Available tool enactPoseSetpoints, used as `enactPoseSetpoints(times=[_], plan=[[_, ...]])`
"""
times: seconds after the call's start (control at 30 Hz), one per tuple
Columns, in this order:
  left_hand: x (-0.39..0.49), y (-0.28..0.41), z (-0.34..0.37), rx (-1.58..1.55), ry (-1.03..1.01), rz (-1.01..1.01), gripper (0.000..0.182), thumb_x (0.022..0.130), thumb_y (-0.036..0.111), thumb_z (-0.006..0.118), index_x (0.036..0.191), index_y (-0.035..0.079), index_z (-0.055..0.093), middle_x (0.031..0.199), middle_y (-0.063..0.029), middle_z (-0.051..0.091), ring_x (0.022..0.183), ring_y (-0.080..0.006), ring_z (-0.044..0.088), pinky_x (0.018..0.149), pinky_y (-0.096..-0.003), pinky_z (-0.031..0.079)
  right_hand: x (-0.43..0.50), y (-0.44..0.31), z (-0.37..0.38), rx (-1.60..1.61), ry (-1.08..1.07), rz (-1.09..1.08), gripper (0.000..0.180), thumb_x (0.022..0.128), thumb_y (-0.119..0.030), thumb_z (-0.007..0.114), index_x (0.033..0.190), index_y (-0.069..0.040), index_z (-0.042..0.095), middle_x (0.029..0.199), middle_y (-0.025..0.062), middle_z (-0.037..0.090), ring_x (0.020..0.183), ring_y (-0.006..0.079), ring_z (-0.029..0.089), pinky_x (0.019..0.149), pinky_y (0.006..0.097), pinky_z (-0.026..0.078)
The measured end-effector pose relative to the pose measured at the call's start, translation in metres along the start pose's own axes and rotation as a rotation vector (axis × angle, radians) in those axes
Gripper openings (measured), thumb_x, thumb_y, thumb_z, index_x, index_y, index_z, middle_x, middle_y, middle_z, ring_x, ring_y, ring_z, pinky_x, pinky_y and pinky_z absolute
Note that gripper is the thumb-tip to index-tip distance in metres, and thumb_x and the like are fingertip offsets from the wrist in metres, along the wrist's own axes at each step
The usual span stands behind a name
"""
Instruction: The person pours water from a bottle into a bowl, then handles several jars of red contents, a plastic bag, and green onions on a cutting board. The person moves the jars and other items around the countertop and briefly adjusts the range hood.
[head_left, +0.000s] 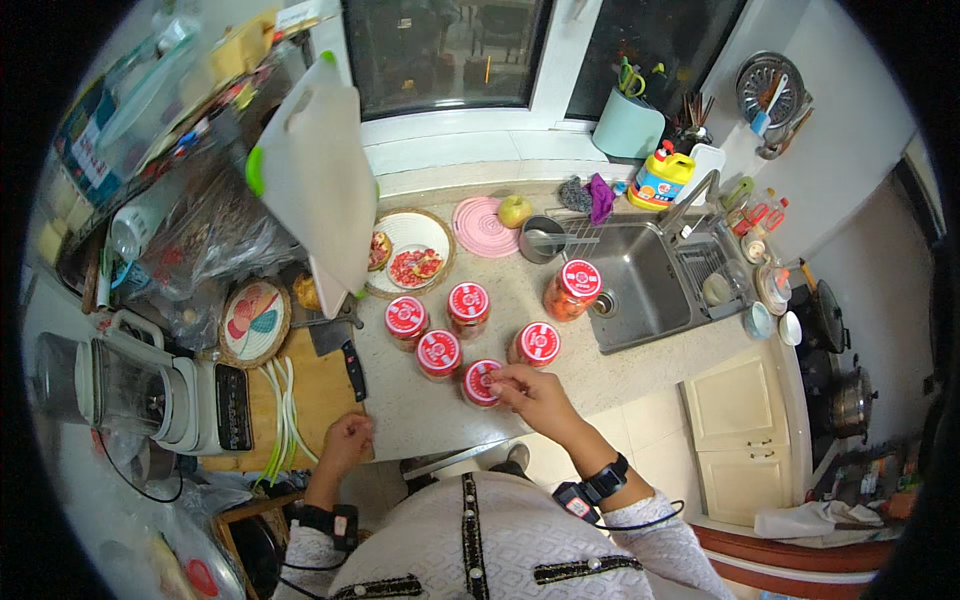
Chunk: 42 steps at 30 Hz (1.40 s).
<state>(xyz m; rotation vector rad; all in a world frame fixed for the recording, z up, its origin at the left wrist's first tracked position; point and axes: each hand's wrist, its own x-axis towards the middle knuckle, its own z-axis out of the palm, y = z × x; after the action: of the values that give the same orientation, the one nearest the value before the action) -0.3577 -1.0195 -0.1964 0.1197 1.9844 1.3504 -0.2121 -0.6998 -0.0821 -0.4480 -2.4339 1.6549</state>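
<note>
My right hand (534, 399) is at the red-and-white lid of a glass jar (481, 381) near the counter's front edge, its fingertips on the lid's right side; whether they grip it is unclear. My left hand (349, 442) rests with curled fingers at the front right corner of the wooden board, and nothing shows in it. Several more lidded jars stand close by, among them one just behind (538, 343), one to the left (439, 352) and a larger one with orange-red contents (574, 291) beside the sink.
Behind the jars, a woven plate (390, 225) holds opened pomegranate, next to a pink mat (480, 225) and a small pot (541, 240). A cleaver (354, 371) and green onions (281, 409) lie at left, near a blender (187, 405). The sink (645, 285) is at right.
</note>
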Motion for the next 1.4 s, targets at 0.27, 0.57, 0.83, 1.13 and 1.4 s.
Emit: enactPoseSetpoints(times=[0.27, 0.57, 0.83, 1.13, 1.4], plan=[[0.044, 0.002, 0.11, 0.464, 0.076, 0.013, 0.027, 0.074, 0.024, 0.075, 0.08, 0.004, 0.058, 0.068, -0.0089, 0.06, 0.062, -0.0231, 0.058, 0.057, -0.0347, 0.047, -0.007, 0.07, -0.114, 0.143, 0.143, 0.196, 0.018, 0.089, -0.017, 0.062, 0.098, -0.002, 0.064, 0.069, 0.0026, 0.062, 0.059, 0.0085, 0.055, 0.055, 0.0236, 0.046], [0.059, 0.026, 0.126, 0.852, 0.128, -0.162, 0.047, 0.059, 0.033, 0.084, 0.087, 0.004, 0.061, 0.088, -0.0167, 0.066, 0.088, -0.0343, 0.063, 0.074, -0.0431, 0.049, 0.033, 0.066, -0.16, 0.246, 0.185, 0.167, 0.016, 0.09, -0.017, 0.061, 0.099, -0.003, 0.064, 0.071, -0.0009, 0.061, 0.061, 0.0054, 0.054, 0.053, 0.0208, 0.043], [0.064, 0.032, 0.124, 0.92, 0.07, -0.237, 0.054, 0.057, 0.034, 0.084, 0.098, 0.005, 0.062, 0.1, -0.017, 0.065, 0.096, -0.0338, 0.062, 0.08, -0.0423, 0.049, 0.099, 0.019, -0.168, 0.103, 0.1, 0.125, 0.019, 0.091, -0.019, 0.061, 0.1, -0.003, 0.063, 0.079, 0.0002, 0.064, 0.065, 0.0062, 0.058, 0.054, 0.0207, 0.047], [0.057, 0.028, 0.129, 0.854, 0.151, -0.225, 0.054, 0.059, 0.031, 0.084, 0.099, 0.004, 0.059, 0.102, -0.016, 0.064, 0.099, -0.033, 0.061, 0.079, -0.0419, 0.05, 0.222, 0.017, -0.194, -0.181, -0.049, 0.126, 0.025, 0.086, -0.024, 0.067, 0.092, 0.0, 0.062, 0.07, 0.0015, 0.06, 0.059, 0.0088, 0.057, 0.048, 0.0239, 0.045], [0.058, 0.032, 0.137, 0.833, 0.207, -0.325, 0.053, 0.06, 0.028, 0.084, 0.099, 0.005, 0.056, 0.103, -0.0161, 0.064, 0.101, -0.0333, 0.061, 0.082, -0.0417, 0.05, 0.345, 0.069, -0.203, -0.556, -0.199, 0.111, 0.05, 0.075, -0.029, 0.075, 0.11, 0.003, 0.059, 0.084, 0.0162, 0.066, 0.065, 0.0209, 0.064, 0.054, 0.0324, 0.051]])
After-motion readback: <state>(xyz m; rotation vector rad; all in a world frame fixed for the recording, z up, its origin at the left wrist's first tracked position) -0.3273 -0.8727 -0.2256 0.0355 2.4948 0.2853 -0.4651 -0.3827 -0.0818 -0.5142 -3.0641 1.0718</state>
